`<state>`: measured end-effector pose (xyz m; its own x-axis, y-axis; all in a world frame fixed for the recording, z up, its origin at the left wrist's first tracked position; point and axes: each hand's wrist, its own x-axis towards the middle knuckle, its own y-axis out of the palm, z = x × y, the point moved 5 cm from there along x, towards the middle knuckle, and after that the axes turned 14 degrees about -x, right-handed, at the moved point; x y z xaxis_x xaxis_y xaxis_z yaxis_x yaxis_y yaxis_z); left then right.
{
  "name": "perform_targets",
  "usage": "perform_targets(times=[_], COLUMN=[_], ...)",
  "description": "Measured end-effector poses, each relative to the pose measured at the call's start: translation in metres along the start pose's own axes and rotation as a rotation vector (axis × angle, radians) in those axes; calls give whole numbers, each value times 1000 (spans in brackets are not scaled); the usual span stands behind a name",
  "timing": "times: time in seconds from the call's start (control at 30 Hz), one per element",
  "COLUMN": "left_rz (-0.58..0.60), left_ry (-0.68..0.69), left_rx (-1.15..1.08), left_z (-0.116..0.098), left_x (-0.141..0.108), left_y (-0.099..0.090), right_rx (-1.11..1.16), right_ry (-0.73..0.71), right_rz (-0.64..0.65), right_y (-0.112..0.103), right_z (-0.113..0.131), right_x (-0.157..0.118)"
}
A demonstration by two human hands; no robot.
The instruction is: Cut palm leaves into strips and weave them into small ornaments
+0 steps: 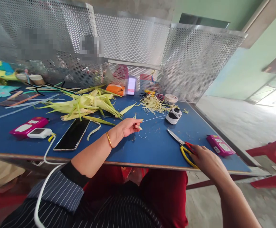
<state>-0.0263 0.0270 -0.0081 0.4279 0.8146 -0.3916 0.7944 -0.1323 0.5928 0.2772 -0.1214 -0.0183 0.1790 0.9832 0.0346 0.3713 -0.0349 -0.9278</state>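
My left hand (130, 127), with a gold bangle at the wrist, is above the middle of the blue table. Its fingertips are closed in a pinch on a small piece of corn husk and white thread (155, 118). The thread runs taut to a black-and-white spool (174, 116) on the right, and a loose end curls below the fingers. Near the table's front edge my right hand (205, 160) grips the scissors (176, 136) by their red and yellow handles. The blades point away toward the back left.
Green corn husks (90, 104) are heaped at the back left, and shredded strips (153, 103) lie behind the spool. A black phone (72, 134) and a purple pack (28, 127) with a cabled white device are at left. Another purple pack (220, 145) sits right. Perforated metal panels (130, 38) stand behind.
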Motion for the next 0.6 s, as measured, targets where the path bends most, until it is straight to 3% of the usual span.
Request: perform_targets(times=[0.07, 0.17, 0.23, 0.3, 0.4, 0.5, 0.6], left_rz=[20, 50, 68, 78, 77, 75, 88], left_ry=[12, 24, 26, 24, 31, 39, 42], left_rx=[-18, -40, -56, -77, -104, -116, -124], left_z=[-2, -2, -2, -3, -5, -6, -6], left_x=[0, -1, -2, -4, -5, -6, -7], left_y=[-2, -2, -1, 0, 1, 1, 2], right_rx=[3, 103, 352, 738, 1300, 1530, 1596], right_ry=[-42, 27, 67, 51, -29, -96, -159], right_rz=[15, 39, 69, 133, 317, 541, 623], right_y=[-2, -8, -12, -16, -24, -35, -47], right_z=[2, 4, 5, 12, 33, 56, 72], right_x=[5, 12, 14, 16, 17, 20, 27])
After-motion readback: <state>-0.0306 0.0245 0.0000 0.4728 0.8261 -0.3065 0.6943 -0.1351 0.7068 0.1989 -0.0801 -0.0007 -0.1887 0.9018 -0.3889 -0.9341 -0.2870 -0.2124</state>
